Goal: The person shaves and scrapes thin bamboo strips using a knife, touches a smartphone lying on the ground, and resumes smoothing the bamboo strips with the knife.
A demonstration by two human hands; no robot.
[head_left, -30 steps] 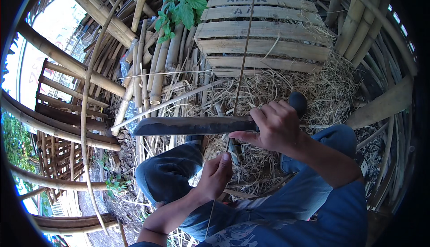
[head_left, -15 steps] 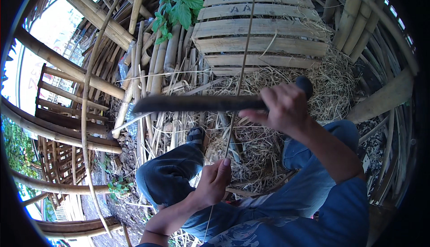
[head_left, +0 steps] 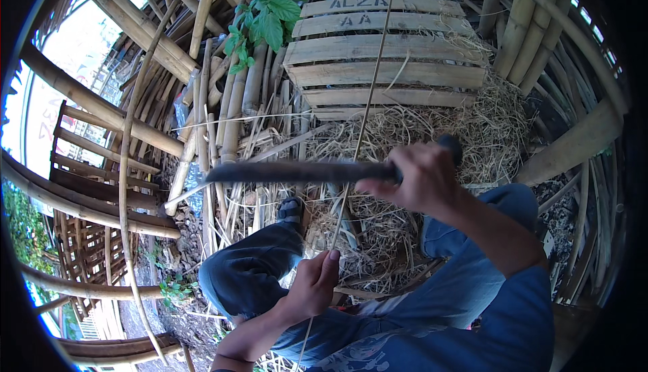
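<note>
My left hand [head_left: 312,284] is closed around a long thin bamboo strip [head_left: 372,82], its thumb lying along it. The strip slants up and away from my fist past the crate, and its lower end runs back beneath my forearm. My right hand [head_left: 424,178] grips the dark handle of a machete [head_left: 287,172]. The long dark blade points left and crosses the strip about midway between my fist and the crate. Slight blur hides whether the edge touches the strip.
A slatted wooden crate [head_left: 385,74] lies ahead among straw and shavings [head_left: 398,237]. Bamboo poles [head_left: 253,82] and a leafy green plant [head_left: 270,24] are at its left. My bent knees [head_left: 236,271] flank the work. Curved bamboo framing [head_left: 88,207] stands left, with more bamboo [head_left: 533,28] right.
The machete and my right hand have come slightly nearer to me. My left hand has shifted a little down and left, and the strip's far end now shows.
</note>
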